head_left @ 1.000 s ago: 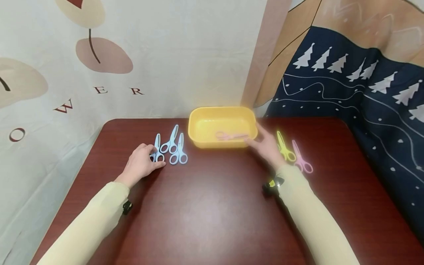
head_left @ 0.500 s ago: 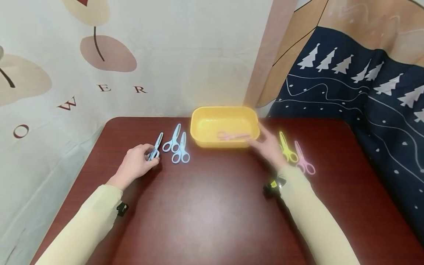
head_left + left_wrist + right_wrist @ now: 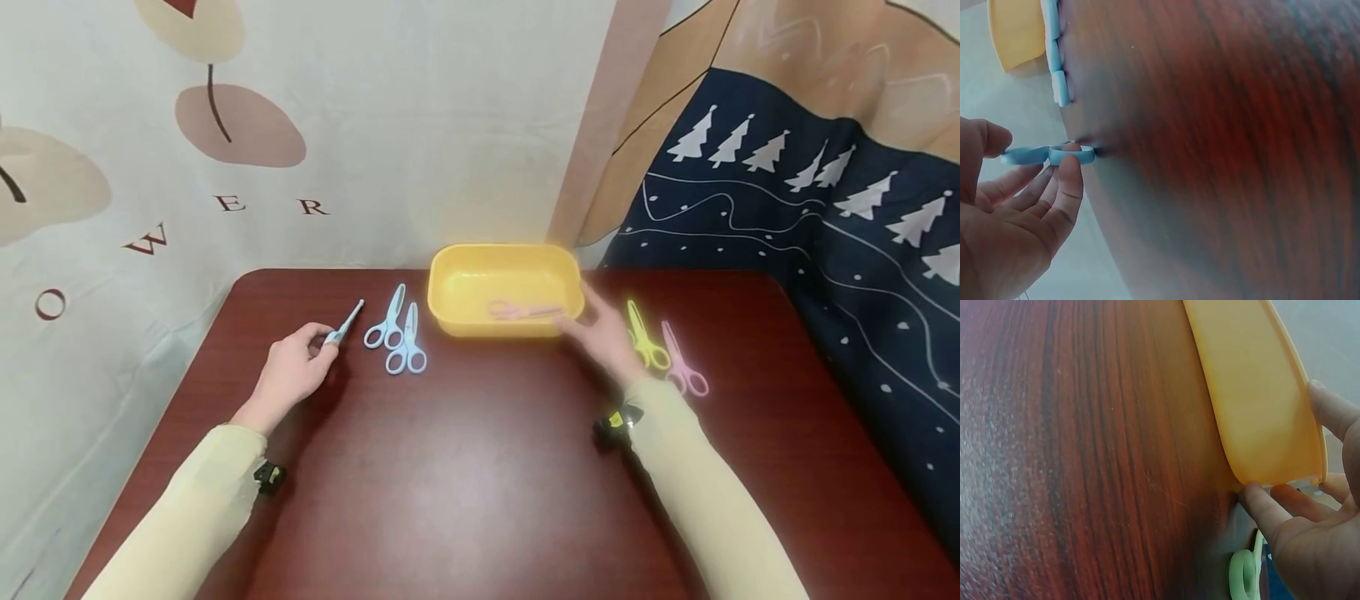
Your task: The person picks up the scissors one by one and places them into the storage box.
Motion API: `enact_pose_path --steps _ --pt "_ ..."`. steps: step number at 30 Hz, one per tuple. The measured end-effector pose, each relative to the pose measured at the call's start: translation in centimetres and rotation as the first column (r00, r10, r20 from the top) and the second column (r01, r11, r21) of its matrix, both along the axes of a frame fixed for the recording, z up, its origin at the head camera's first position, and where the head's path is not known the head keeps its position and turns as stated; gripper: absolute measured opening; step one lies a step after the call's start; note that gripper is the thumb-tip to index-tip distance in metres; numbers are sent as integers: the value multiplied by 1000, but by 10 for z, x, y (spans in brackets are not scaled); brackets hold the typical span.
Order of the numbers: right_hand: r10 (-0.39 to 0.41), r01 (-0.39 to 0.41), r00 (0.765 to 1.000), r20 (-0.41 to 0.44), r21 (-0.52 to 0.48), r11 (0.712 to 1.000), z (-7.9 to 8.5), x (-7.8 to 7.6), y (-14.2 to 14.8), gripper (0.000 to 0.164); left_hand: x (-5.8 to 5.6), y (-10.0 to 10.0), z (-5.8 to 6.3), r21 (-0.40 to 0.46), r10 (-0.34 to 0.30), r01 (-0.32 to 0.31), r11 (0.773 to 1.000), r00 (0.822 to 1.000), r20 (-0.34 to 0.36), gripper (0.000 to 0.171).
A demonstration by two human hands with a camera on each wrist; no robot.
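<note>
My left hand (image 3: 288, 367) holds light blue scissors (image 3: 348, 321) between thumb and fingers, above the table. They are turned edge-on, blades pointing away and right; in the left wrist view their blue handle loops (image 3: 1072, 155) show at the fingertips. Two more pairs of light blue scissors, a rear pair (image 3: 387, 321) and a front pair (image 3: 407, 346), lie to the right of this hand. My right hand (image 3: 606, 337) grips the right end of a yellow plastic bin (image 3: 487, 328), thumb and fingers around its front right corner. Pink scissors (image 3: 516, 312) lie inside the bin.
Right of the bin, yellow-green scissors (image 3: 647, 342) and another pair of pink scissors (image 3: 682, 362) lie near my right forearm. The dark red-brown table (image 3: 465, 483) ends at a printed cloth (image 3: 412, 150) behind the bin.
My left hand has picked up the leftmost blue scissors, drawn them leftward and turned them edge-on. My right hand stays on the bin.
</note>
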State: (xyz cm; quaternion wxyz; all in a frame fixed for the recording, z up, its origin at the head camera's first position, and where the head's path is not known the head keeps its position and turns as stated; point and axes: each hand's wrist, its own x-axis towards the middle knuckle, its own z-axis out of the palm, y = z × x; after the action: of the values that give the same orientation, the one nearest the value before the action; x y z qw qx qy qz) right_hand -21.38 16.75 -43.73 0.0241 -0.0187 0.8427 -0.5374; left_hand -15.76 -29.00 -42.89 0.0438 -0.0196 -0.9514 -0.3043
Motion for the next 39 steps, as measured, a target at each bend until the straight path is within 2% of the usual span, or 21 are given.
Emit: enact_pose_path --steps 5,16,27,32,39 --pt "-8 8 1000 8 -12 1000 -2 1 0 84 -1 -3 -1 9 11 -11 1000 1000 13 26" --pt "-6 6 1000 12 -29 1000 -2 -2 4 86 -7 -11 -10 -45 12 -14 999 999 -45 29" --pt "2 -2 1000 11 -10 1000 -2 -2 2 84 -6 -14 -11 2 56 -56 998 997 -58 24" --pt "1 -2 1000 14 2 1000 0 0 2 85 -6 -15 -9 31 84 -83 996 995 -54 25" --pt "1 -1 1000 4 -2 1000 2 1 1 85 -6 -15 -3 97 93 -89 991 995 -40 26"
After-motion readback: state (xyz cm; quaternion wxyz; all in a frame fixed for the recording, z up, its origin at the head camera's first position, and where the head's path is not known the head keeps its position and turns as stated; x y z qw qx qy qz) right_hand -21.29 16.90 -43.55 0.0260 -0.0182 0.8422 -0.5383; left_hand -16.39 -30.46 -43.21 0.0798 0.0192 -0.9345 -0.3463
